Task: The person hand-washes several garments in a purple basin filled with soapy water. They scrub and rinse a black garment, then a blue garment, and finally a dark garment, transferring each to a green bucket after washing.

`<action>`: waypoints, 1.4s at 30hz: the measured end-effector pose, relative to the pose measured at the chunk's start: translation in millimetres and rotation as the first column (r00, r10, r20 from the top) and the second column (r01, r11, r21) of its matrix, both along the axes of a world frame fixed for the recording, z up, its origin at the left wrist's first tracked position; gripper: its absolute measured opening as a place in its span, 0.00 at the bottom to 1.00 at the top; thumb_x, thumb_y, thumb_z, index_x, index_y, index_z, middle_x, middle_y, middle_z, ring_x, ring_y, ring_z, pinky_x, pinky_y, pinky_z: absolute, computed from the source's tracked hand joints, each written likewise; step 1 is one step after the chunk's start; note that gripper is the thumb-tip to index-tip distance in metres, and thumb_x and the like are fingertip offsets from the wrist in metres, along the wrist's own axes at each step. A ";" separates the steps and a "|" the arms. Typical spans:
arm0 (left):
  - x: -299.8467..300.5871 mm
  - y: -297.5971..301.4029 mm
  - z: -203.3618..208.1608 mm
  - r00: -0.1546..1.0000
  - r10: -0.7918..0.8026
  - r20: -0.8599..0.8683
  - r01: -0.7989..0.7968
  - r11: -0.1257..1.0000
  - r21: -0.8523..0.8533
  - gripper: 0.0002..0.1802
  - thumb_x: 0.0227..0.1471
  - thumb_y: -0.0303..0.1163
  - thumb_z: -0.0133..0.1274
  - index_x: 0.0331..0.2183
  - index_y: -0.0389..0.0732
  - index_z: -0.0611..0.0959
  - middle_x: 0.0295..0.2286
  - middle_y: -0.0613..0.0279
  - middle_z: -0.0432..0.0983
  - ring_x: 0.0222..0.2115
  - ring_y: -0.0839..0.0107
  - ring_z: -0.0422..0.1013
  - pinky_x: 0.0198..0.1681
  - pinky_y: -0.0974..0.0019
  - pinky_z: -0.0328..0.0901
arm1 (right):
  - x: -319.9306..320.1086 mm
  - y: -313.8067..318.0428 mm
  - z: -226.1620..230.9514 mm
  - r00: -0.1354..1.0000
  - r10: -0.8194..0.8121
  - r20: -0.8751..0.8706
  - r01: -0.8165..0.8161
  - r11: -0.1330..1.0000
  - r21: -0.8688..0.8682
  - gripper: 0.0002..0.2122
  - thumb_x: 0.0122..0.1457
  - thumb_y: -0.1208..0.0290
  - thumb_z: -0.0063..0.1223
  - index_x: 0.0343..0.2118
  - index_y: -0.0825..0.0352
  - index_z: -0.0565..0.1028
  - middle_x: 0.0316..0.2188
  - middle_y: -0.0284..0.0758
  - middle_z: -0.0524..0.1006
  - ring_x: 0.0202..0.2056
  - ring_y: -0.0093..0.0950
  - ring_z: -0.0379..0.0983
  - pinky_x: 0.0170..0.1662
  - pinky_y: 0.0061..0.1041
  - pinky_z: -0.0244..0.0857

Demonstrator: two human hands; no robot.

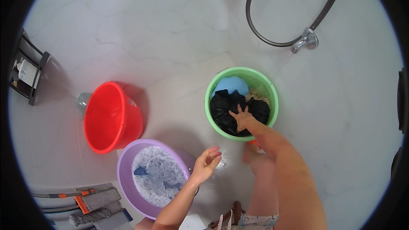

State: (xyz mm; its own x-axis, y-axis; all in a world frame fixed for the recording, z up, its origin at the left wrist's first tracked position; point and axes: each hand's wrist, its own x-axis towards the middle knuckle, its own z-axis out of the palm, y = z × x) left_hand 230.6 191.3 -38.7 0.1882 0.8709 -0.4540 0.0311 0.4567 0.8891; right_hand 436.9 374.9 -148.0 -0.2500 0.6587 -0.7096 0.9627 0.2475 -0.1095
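In the head view, your right hand (pixel 243 118) is down inside a round, light green plastic tub (pixel 276 102), its fingers spread and laid on a bunched, dark black cloth (pixel 223 107). That grip is released: the palm faces down on the fabric, and you have no fold clasped between the fingers. The black cloth fills much of the tub. Behind it, toward the far rim, a smooth, light blue piece (pixel 232 84) bulges up, and a crumpled beige piece (pixel 258 95) lies to the right.

Your left hand (pixel 206 165) hovers just to the right of a round, pale purple plastic tub (pixel 124 174), with your forearm crossing its right side in the view. Its fingers are loosely curled around nothing, so this grip is released too. In the purple tub, white, foamy water (pixel 157 162) surrounds a small, dark blue piece of fabric (pixel 141 171).

Beyond the purple tub, to your left, a bright red plastic bucket (pixel 135 121) leans on its side, its mouth toward you. An orange slipper (pixel 246 152) shows by the near rim of the green tub. At the upper right, a chrome tap (pixel 304 41) with a dark grey hose (pixel 250 13) is fixed to the wall.
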 end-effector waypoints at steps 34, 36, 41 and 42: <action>-242.5 -144.1 -1.6 0.674 0.696 -0.248 -0.729 0.680 -0.074 0.18 0.58 0.35 0.50 0.48 0.38 0.73 0.41 0.58 0.74 0.38 0.69 0.73 0.42 0.65 0.68 | -104.4 4.1 118.8 0.819 0.306 -0.485 -0.123 0.920 0.372 0.20 0.49 0.69 0.59 0.44 0.75 0.73 0.35 0.51 0.76 0.40 0.43 0.75 0.44 0.34 0.67; -264.9 -147.2 -3.4 0.664 0.711 -0.232 -0.737 0.674 -0.048 0.18 0.58 0.35 0.51 0.48 0.39 0.74 0.41 0.59 0.74 0.38 0.70 0.73 0.42 0.66 0.68 | -169.4 -32.8 156.0 0.740 0.317 -0.593 -0.133 0.934 0.333 0.20 0.51 0.70 0.58 0.46 0.73 0.72 0.42 0.50 0.75 0.42 0.46 0.73 0.47 0.36 0.66; -291.9 -154.0 -2.7 0.646 0.760 -0.066 -0.762 0.647 -0.007 0.18 0.57 0.35 0.51 0.49 0.39 0.74 0.41 0.60 0.74 0.37 0.72 0.73 0.41 0.68 0.68 | -337.7 -143.5 116.0 0.513 0.699 -0.498 -0.677 0.687 0.266 0.38 0.43 0.57 0.67 0.58 0.65 0.63 0.56 0.47 0.65 0.57 0.42 0.62 0.60 0.38 0.55; -294.1 -155.9 -2.5 0.632 0.774 -0.036 -0.775 0.631 -0.028 0.18 0.58 0.35 0.51 0.49 0.39 0.74 0.41 0.60 0.74 0.37 0.73 0.73 0.40 0.68 0.68 | -362.3 -161.3 93.4 0.552 0.766 -0.330 -0.736 0.634 0.240 0.41 0.41 0.55 0.68 0.58 0.64 0.63 0.58 0.47 0.63 0.58 0.42 0.61 0.60 0.39 0.55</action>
State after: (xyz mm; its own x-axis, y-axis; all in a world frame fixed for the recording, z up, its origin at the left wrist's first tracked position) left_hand -63.5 35.4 -41.2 -0.5565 0.6745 -0.4851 -0.3338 0.3532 0.8740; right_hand 74.6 213.6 -54.6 -0.9012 0.1475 -0.4075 0.3065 0.8818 -0.3585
